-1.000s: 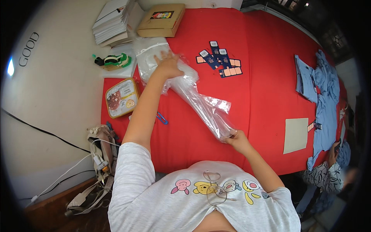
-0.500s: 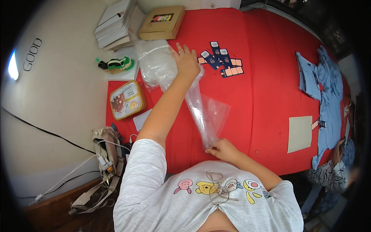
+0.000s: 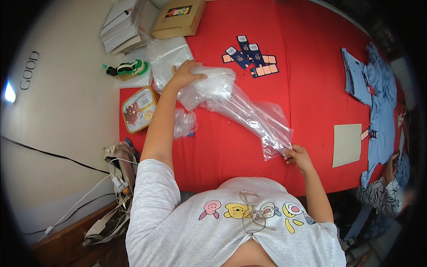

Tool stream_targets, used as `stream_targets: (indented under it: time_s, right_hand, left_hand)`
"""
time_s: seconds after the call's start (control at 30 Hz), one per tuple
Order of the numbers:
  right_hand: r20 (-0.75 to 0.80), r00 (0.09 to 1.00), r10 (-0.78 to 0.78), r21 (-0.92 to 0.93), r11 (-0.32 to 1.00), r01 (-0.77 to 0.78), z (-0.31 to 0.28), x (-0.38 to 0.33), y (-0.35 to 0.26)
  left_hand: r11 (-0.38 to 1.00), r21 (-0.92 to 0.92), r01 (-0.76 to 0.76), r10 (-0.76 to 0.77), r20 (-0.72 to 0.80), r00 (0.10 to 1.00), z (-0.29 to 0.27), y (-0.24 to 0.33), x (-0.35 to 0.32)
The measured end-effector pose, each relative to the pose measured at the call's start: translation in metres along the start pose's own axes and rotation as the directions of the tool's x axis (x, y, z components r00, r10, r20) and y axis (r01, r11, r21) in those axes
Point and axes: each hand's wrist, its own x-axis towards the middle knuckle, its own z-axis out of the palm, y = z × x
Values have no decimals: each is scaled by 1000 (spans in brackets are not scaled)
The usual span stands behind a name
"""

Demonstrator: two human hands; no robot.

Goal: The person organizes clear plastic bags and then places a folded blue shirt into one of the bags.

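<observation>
Clear plastic bags stretch diagonally over the red cloth, from upper left toward the lower right. At their far end my left hand lies on the plastic, its fingers spread. My right hand pinches the near right corner of a clear bag between thumb and fingers. More flat clear bags lie beyond my left hand. A crumpled piece of clear plastic with a blue spot rests beside my left forearm. Dark blue tags with pale pink stickers are scattered to the right of the bags.
A yellow-rimmed box, a green tape dispenser, a brown carton and a paper stack stand on the left. On the right are a beige card, folded light blue garments and another person's hand.
My right hand has moved right and slightly away from my body, pulling the bag's end along. My left hand has shifted left. The crumpled plastic beside my left forearm has come into view.
</observation>
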Motion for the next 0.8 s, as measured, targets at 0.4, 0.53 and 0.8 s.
stream_targets:
  time_s: [0.4,0.53,0.8]
  right_hand:
    - [-18,767,-641,-680,570,460,140,44,-167]
    - [210,884,-417,-798,450,402,203,65,-122]
    - [344,808,-479,-705,437,559,182,49,-65]
  left_hand:
    - [845,523,-111,121,15,993,39,151,-2]
    - [691,723,6,47,-54,997,61,136,-3]
    - [891,446,-88,246,-309,919,72,85,-19]
